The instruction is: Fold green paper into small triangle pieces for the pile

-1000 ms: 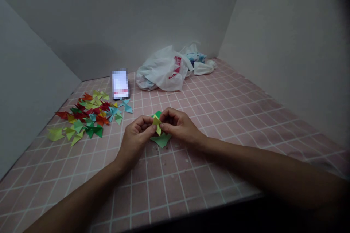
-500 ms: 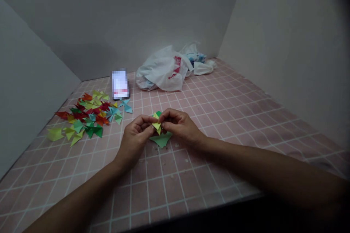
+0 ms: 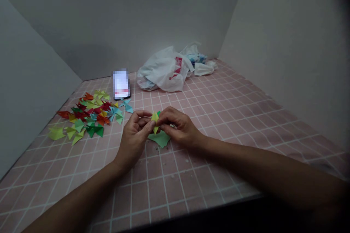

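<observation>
A small piece of folded yellow paper [image 3: 155, 119] is held up between my two hands, its lower tip pointing down. My left hand [image 3: 138, 129] pinches it from the left with thumb and fingers. From the right, my right hand [image 3: 177, 125] grips its side with closed fingertips, which hide part of the paper. Below and behind lies green paper [image 3: 161, 139] on the tablecloth, partly covered by the hands. To the left sits a heap of folded paper pieces [image 3: 95, 111] in red, orange, yellow, green and blue, looking like origami cranes.
A phone [image 3: 121, 84] with a lit, blurred screen stands behind the heap. Farther back are a crumpled white plastic bag [image 3: 164, 71] and a blue-and-white packet [image 3: 198, 59]. Walls rise at left, back and right of the pink checked tablecloth [image 3: 232, 116].
The yellow paper has turned from tilted to nearly upright and looks narrower. Both hands have shifted slightly, and the right fingers have closed further over its right side.
</observation>
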The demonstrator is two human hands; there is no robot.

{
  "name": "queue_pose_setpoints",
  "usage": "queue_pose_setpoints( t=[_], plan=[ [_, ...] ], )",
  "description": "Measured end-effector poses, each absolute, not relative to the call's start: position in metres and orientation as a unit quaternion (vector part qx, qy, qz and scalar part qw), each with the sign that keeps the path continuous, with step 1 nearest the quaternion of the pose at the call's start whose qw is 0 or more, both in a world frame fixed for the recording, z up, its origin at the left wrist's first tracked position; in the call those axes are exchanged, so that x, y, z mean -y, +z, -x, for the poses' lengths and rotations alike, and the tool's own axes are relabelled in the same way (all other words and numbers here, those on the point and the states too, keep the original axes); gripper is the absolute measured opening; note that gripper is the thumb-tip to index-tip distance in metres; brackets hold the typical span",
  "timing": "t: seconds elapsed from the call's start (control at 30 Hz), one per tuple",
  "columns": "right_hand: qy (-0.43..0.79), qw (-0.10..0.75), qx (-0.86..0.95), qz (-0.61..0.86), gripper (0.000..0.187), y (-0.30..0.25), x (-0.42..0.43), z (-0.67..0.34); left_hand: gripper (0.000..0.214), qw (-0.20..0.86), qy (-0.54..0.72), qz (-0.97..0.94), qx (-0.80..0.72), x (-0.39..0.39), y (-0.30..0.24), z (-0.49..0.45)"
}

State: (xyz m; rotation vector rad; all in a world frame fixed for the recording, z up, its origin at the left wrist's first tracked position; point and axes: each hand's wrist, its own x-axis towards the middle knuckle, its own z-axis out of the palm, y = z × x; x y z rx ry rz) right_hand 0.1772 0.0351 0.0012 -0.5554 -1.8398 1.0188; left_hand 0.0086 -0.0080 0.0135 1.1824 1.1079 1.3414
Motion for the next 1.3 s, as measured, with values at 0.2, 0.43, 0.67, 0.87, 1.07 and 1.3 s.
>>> queue_pose_setpoints(
  t=[0.2, 0.43, 0.67, 0.87, 1.07, 1.3],
  plan=[
    [0.601, 0.444, 0.609, 0.267, 0.016, 0.001, -0.038, -0.176, 0.028, 0.451, 0.532, -0.543, -0.467, 0.008, 0.013, -0.009],
    [0.664, 0.408, 0.565, 0.271, 0.026, -0.001, -0.040, -0.175, 0.034, 0.457, 0.491, -0.570, -0.475, 0.009, 0.010, -0.008],
    [0.638, 0.419, 0.576, 0.292, 0.022, -0.001, -0.040, -0.175, 0.030, 0.499, 0.432, -0.537, -0.525, 0.006, 0.013, -0.007],
    [0.631, 0.409, 0.583, 0.309, 0.024, 0.000, -0.041, -0.176, 0.027, 0.464, 0.430, -0.569, -0.525, 0.006, 0.011, -0.008],
    [0.590, 0.443, 0.584, 0.339, 0.026, 0.000, -0.040, -0.177, 0.028, 0.462, 0.430, -0.568, -0.529, 0.001, 0.011, -0.007],
    [0.600, 0.415, 0.581, 0.361, 0.026, 0.001, -0.041, -0.177, 0.022, 0.398, 0.481, -0.556, -0.549, -0.004, 0.011, 0.003]
  ],
)
